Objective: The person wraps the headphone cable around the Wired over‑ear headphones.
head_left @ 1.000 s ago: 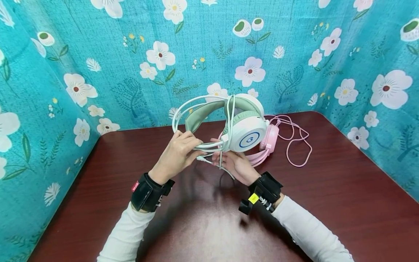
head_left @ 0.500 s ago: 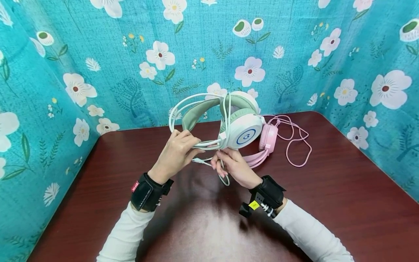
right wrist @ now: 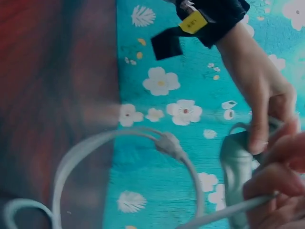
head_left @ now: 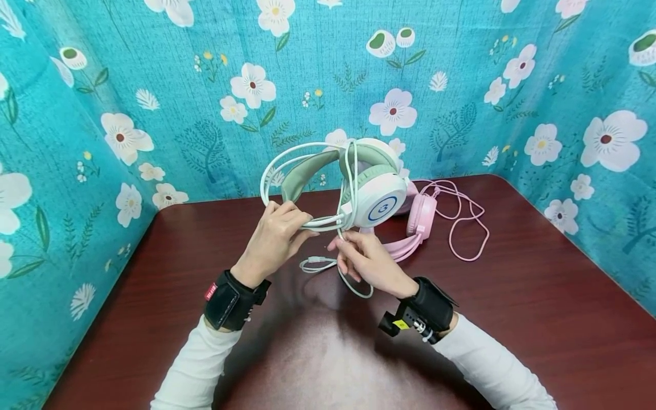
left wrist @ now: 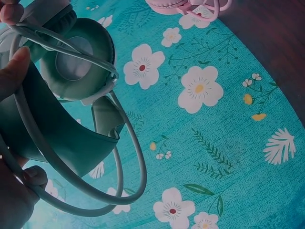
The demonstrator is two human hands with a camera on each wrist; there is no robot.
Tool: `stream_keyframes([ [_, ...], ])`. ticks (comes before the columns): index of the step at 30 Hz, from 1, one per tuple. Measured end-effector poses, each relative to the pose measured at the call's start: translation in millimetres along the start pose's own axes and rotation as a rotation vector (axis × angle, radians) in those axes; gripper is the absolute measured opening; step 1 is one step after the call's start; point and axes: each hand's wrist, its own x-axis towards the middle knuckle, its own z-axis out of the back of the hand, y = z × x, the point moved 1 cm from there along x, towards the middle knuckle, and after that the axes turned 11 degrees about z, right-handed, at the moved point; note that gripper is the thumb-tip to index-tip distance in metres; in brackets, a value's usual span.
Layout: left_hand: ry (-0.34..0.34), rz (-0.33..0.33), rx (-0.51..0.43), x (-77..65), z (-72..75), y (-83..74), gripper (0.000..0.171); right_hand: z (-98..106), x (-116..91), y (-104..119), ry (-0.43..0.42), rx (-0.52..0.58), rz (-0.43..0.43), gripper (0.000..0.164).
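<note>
White headphones with green padding [head_left: 379, 196] are held up in the middle of the head view, tilted with the ear cups to the right. My left hand [head_left: 271, 242] grips them by the headband's thin outer frame. A pale green cable wraps around the band beside the near ear cup. Just below that cup, my right hand [head_left: 374, 262] pinches the cable with thumb and fingers. From its fingers a loose loop of cable [right wrist: 90, 148] hangs down, with a small joint piece [right wrist: 169, 145] along it. In the left wrist view the inner ear cushion [left wrist: 90, 81] shows behind crossing cable strands.
Pink headphones [head_left: 422, 215] lie on the dark red-brown table [head_left: 538, 296], behind and right of the right hand. Their pink cable [head_left: 482, 222] curls out to the right. A blue floral curtain [head_left: 307, 68] stands along the table's back and sides.
The right hand has gone from reaching under the headphones with spread fingers to pinching the cable. More cable now hangs in a loop. The headphones have shifted slightly left and up.
</note>
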Motion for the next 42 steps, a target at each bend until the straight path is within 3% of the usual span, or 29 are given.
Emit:
stream_keyframes([
  [5, 0.005, 0.013, 0.023, 0.5, 0.7, -0.8, 0.024, 5.7, 0.0, 12.5, 0.017, -0.158, -0.007, 0.022],
  [15, 0.009, 0.019, 0.058, 0.4, 1.4, 1.0, 0.024, 22.9, 8.5, 39.1, -0.032, -0.433, 0.100, 0.020],
  [20, 0.032, 0.012, 0.059, -1.5, 2.1, 1.9, 0.023, 35.1, 16.7, 44.1, -0.011, -0.539, 0.181, 0.017],
  [25, 0.054, -0.015, 0.062, -3.9, 0.9, 2.1, 0.024, 45.9, 23.6, 45.4, -0.044, -0.620, 0.265, 0.011],
  [31, 0.077, -0.050, 0.058, -7.9, -1.5, 1.5, 0.025, 54.7, 28.0, 45.7, -0.102, -0.700, 0.271, 0.007],
  [37, 0.083, -0.086, 0.036, -10.5, -3.1, 2.7, 0.029, 64.2, 31.4, 46.0, -0.054, -0.738, 0.285, 0.005],
  [38, 0.079, -0.096, 0.028, -14.6, -11.7, 11.3, 0.026, 66.2, 32.4, 45.7, -0.047, -0.733, 0.282, 0.006],
  [42, 0.074, -0.108, 0.008, -16.3, -13.6, 13.2, 0.026, 73.6, 36.8, 44.6, -0.041, -0.741, 0.246, 0.015],
])
